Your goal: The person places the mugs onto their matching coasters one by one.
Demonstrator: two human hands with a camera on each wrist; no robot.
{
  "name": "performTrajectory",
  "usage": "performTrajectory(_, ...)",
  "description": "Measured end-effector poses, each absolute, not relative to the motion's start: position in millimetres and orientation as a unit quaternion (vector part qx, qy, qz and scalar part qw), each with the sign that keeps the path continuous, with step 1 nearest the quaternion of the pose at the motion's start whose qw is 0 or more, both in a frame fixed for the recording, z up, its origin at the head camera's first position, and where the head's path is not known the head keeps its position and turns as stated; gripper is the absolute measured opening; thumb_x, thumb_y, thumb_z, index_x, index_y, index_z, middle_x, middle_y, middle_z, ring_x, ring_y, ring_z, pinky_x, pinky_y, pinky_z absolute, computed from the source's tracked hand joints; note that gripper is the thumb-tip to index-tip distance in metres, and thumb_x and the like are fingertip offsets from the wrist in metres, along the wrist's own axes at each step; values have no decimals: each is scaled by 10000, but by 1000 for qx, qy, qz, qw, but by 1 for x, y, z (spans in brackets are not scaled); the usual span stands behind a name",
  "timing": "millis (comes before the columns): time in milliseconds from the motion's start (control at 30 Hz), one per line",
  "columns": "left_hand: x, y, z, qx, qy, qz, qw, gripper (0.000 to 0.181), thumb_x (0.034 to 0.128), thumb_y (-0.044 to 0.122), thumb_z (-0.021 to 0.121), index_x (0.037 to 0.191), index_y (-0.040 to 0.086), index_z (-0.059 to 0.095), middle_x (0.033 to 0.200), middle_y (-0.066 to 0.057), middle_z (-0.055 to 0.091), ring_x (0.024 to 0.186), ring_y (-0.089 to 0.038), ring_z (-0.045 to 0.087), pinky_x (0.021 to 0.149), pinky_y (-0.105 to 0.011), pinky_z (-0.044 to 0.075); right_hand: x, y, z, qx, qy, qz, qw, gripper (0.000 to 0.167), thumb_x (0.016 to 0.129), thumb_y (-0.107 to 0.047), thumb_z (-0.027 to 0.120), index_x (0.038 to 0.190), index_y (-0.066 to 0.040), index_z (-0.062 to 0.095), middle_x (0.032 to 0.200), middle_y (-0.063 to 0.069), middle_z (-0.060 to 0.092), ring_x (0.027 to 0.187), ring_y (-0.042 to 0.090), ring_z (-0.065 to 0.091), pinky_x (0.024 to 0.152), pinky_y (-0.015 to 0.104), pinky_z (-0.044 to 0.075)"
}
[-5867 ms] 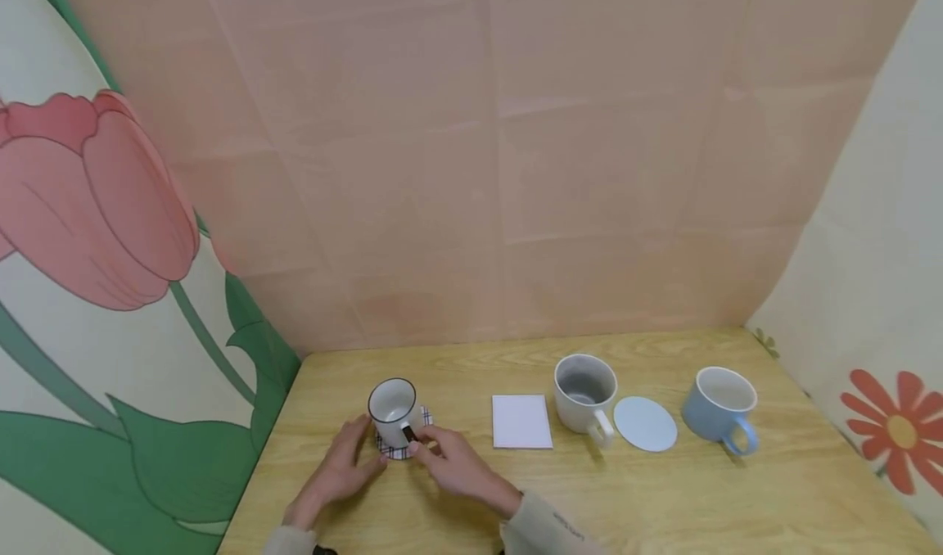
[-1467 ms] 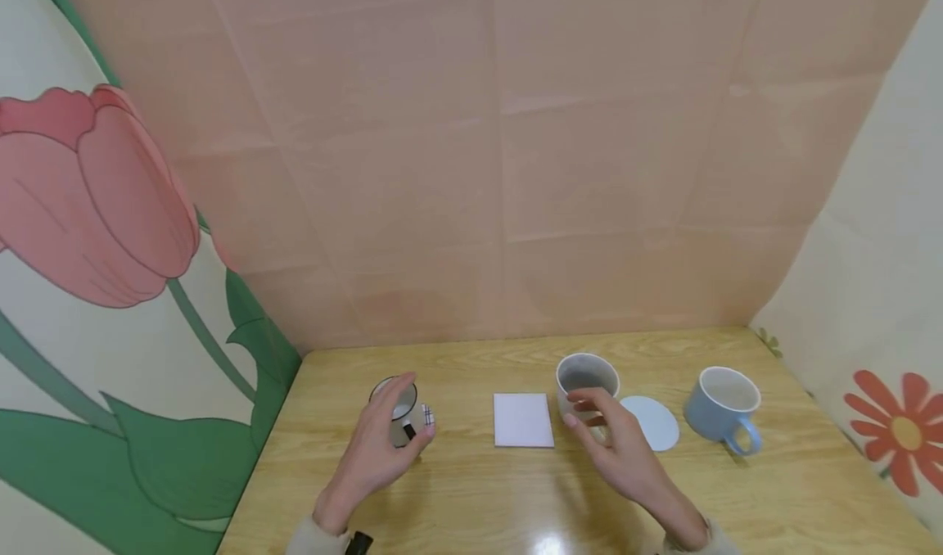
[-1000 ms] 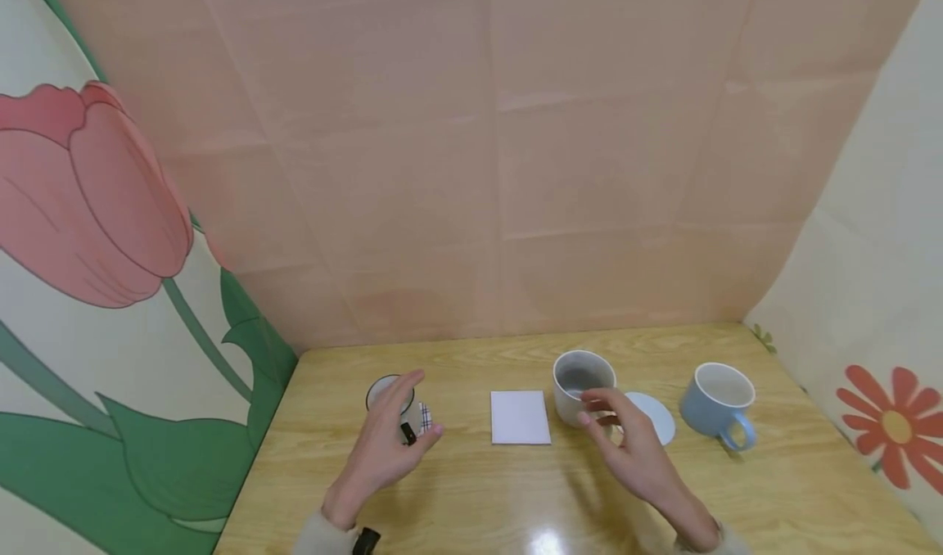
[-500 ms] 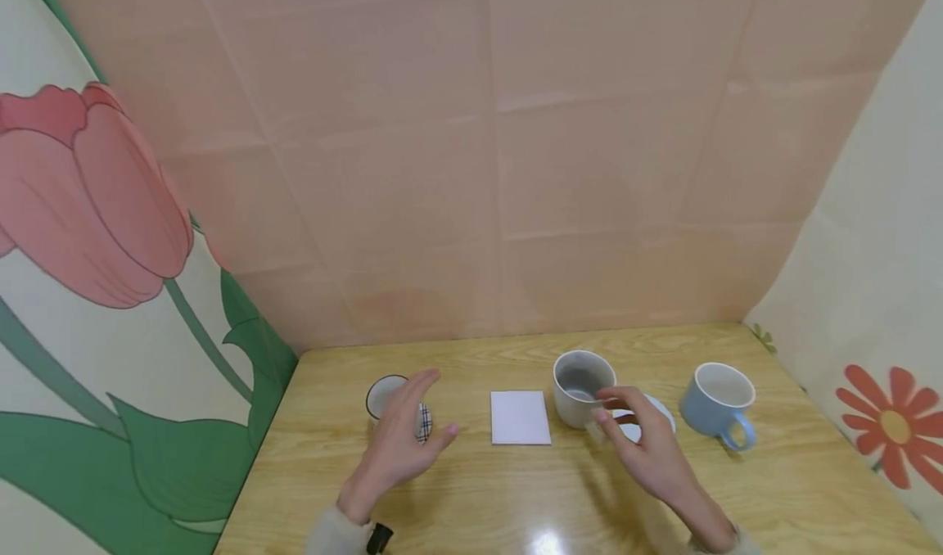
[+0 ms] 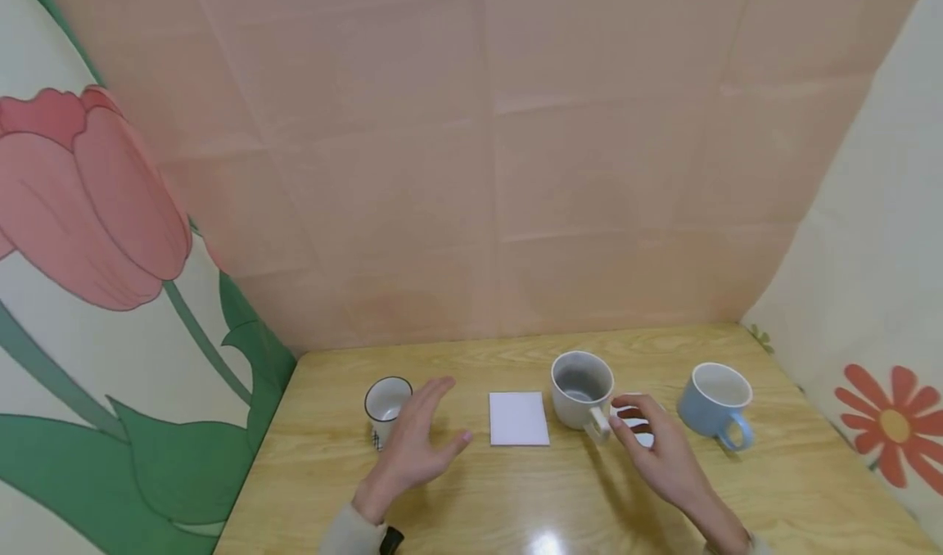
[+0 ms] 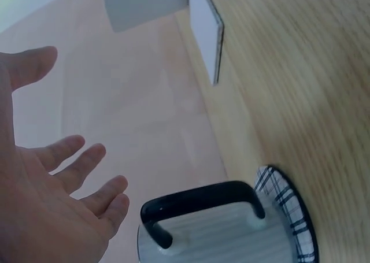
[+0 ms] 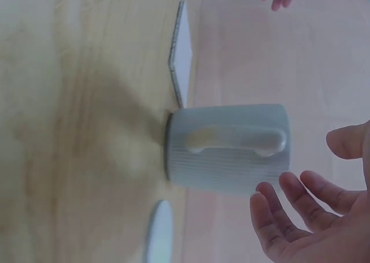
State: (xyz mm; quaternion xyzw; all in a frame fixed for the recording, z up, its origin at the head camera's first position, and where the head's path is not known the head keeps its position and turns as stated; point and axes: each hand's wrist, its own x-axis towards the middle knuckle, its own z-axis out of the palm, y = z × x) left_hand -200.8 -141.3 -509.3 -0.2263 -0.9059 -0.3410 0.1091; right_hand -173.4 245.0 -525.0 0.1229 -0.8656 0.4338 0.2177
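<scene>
One ribbed mug (image 7: 231,166), square coaster (image 5: 519,418)

Left mug (image 5: 386,399): white, we note; black rim, black handle (image 6: 202,198). Plaid coaster (image 6: 289,211) beneath: black lines on white. Square coaster (image 5: 519,418): plain white, faint lilac cast. Middle mug (image 5: 570,408): off-white, greyer inside, fine ribbing. Round coaster (image 7: 160,234): pale bluish white. Right mug (image 5: 703,408): light blue, white inside. Table (image 5: 471,489): yellow wood grain. Far sheet (image 5: 479,170): dusty pink. We log a pink tulip (image 5: 88,203), left; red flower (image 5: 895,426), right, yellow centre.
</scene>
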Motion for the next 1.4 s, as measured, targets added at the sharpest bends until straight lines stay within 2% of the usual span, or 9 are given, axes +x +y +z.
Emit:
performTrajectory(100,-202,-138,-513,-216,-908,-346,93,804,944,436,785,1628,184,445,1676,-73,457,1565,-344,393,1276,-630,310,-177,249,-530,119,-865,437,215,198,993,-24,730,1188,-7,700,1156,124,737,992,49,697,755,264,617)
performTrajectory(233,-204,-134,-516,-218,-907,-350,84,804,943,430,786,1628,186,442,1679,-61,452,1570,-339,388,1284,-614,305,-178,252,-538,103,-865,447,202,170,1010,-48,716,1176,-12,706,1152,136,746,991,-31,669,754,250,607)
performTrajectory(533,-209,-127,-523,-217,-908,-351,75,799,941,428,797,1616,171,456,1666,-61,470,1568,-319,395,1286,-614,298,-182,253,-553,95,-862,463,181,169,1037,-81,692,1183,3,709,1163,152,748,994,20,695,754,237,605)
performTrajectory(733,-211,-120,-530,-224,-908,-347,71,784,938,394,803,1609,172,464,1658,-68,481,1553,-332,417,1272,-613,333,-182,250,-558,94,-859,474,170,164,1042,-82,685,1188,-22,727,1163,158,755,1002,-15,681,758,232,604)
performTrajectory(867,-209,-115,-531,-231,-916,-320,75,806,944,467,782,1623,186,448,1678,-59,455,1565,-332,397,1276,-607,332,-182,248,-559,87,-859,477,164,170,1054,-93,666,1203,-53,738,1176,136,766,1004,-44,667,765,232,607)
performTrajectory(1033,-210,-106,-532,-234,-926,-289,60,841,961,575,717,1658,239,386,1723,6,380,1603,-300,336,1287,-612,303,-182,246,-561,79,-854,492,147,204,1083,-110,620,1229,-13,724,1188,174,762,998,-55,661,784,231,622)
performTrajectory(1233,-211,-100,-533,-234,-929,-282,41,853,961,576,708,1666,238,365,1731,12,365,1610,-304,322,1288,-625,291,-181,244,-564,80,-844,514,128,252,1104,-124,581,1259,38,697,1175,210,752,977,-51,667,758,243,628)
performTrajectory(1400,-213,-97,-537,-242,-930,-272,42,857,966,576,705,1668,224,361,1734,-1,363,1606,-329,329,1280,-632,304,-180,242,-564,77,-842,519,122,253,1116,-128,556,1252,32,699,1105,175,759,908,0,681,717,261,620)
